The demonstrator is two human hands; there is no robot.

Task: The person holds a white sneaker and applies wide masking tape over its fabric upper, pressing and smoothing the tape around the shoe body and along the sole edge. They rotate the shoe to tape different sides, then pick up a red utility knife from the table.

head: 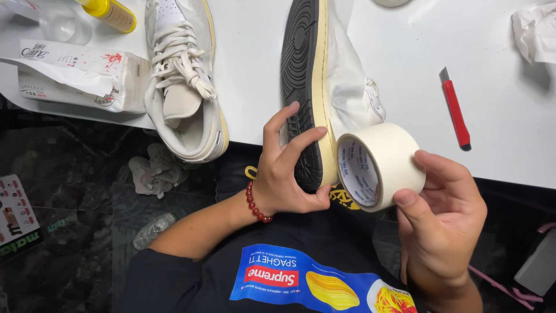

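Observation:
A white sneaker (347, 75) with a black, cream-edged sole lies on its side at the table's near edge, heel toward me. My left hand (286, 168), with a red bead bracelet at the wrist, grips the heel, fingers across the black sole and thumb under it. My right hand (443, 214) holds a roll of cream masking tape (379, 165) against the cream sole edge near the heel. A second white sneaker (182, 81) stands upright on the left, laces loose.
A red utility knife (456, 110) lies on the white table (498, 87) to the right, crumpled paper (536, 32) behind it. A tissue pack (75, 75) and a yellow bottle (110, 13) sit at the left. Crumpled tissues (153, 171) lie on the dark floor.

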